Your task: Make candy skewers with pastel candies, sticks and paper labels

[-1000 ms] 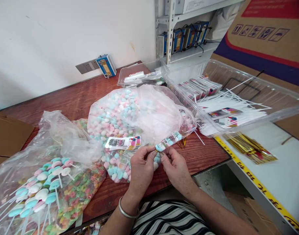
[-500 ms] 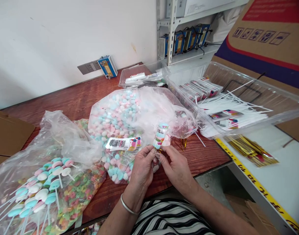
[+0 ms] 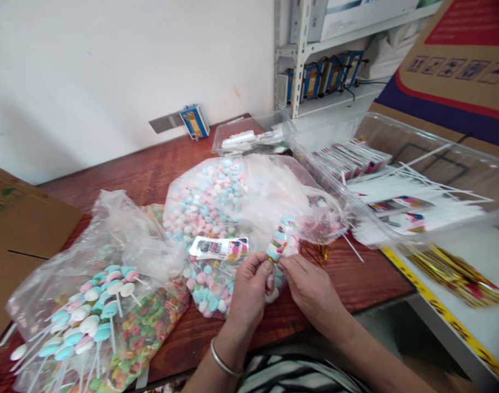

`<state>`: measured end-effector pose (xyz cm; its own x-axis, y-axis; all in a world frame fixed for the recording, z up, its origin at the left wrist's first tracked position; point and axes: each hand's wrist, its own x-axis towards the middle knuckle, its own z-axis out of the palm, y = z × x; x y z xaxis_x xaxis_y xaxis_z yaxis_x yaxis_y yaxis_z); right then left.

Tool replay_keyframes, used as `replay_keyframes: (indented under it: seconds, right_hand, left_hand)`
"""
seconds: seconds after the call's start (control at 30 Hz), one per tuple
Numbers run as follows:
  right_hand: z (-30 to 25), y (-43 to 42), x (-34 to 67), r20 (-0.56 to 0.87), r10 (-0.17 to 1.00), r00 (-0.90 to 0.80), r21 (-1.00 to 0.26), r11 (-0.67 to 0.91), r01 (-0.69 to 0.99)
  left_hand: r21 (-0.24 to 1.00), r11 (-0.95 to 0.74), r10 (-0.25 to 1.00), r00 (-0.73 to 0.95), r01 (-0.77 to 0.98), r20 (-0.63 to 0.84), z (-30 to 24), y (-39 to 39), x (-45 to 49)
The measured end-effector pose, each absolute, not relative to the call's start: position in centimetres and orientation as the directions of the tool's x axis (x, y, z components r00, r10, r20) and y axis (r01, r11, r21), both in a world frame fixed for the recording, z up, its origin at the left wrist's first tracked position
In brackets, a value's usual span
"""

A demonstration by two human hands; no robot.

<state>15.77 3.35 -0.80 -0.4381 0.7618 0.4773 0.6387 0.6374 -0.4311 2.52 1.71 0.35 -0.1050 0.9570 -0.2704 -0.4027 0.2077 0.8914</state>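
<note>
My left hand (image 3: 251, 286) and my right hand (image 3: 310, 284) meet at the table's front edge, fingertips pinched together on the base of a small wrapped candy stick (image 3: 281, 240) with blue, pink and white pieces. The stick stands tilted upward from the fingers, and a bit of gold twist tie shows at the pinch. Right behind it lies a big clear bag of pastel candies (image 3: 216, 202) with a printed label (image 3: 220, 248) on it.
At the left front lies a bag of finished lollipops (image 3: 89, 316) over colourful ring candies. A clear tray (image 3: 400, 185) holds white sticks and printed wrappers at the right. Gold twist ties (image 3: 449, 273) lie on the white surface. Cardboard (image 3: 16, 229) sits at the left.
The candy stick swung from lying sideways to standing upright in my fingers. The view shifted, so everything sits a little further right and lower.
</note>
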Motion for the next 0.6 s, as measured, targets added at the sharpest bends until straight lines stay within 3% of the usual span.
replay_keyframes:
  seconds: [0.1,0.2,0.3,0.37,0.43,0.6]
  right_hand:
    - [-1.2,4.0,15.9,0.552,0.687,-0.473,-0.340,0.703,0.624]
    - [-1.3,4.7,15.6,0.638,0.593,-0.491,-0.171,0.731,0.660]
    - [-0.6,4.7,15.4,0.603,0.623,-0.499,-0.141,0.699,0.701]
    - [-0.1,4.4,15.1,0.563,0.670,-0.484,-0.230,0.690,0.687]
    - [0.4,4.2,14.9,0.532,0.722,-0.443,-0.374,0.670,0.641]
    - [0.7,3.6,14.4,0.395,0.874,-0.282,-0.747,0.484,0.456]
  left_hand:
    - [0.876,0.218,0.947,-0.123,-0.430,-0.296,0.3,2.0,2.6]
    - [0.877,0.237,0.947,-0.103,-0.419,-0.305,0.4,2.3,2.3]
    - [0.983,0.147,0.976,-0.148,-0.106,-0.162,0.9,1.8,1.9]
    - [0.981,-0.007,0.978,-0.202,0.196,0.048,1.2,1.4,1.7]
    - [0.926,-0.110,0.959,-0.207,0.361,0.194,1.3,1.1,1.6]
    - [0.934,-0.070,0.963,-0.222,0.350,0.155,1.6,1.3,2.0]
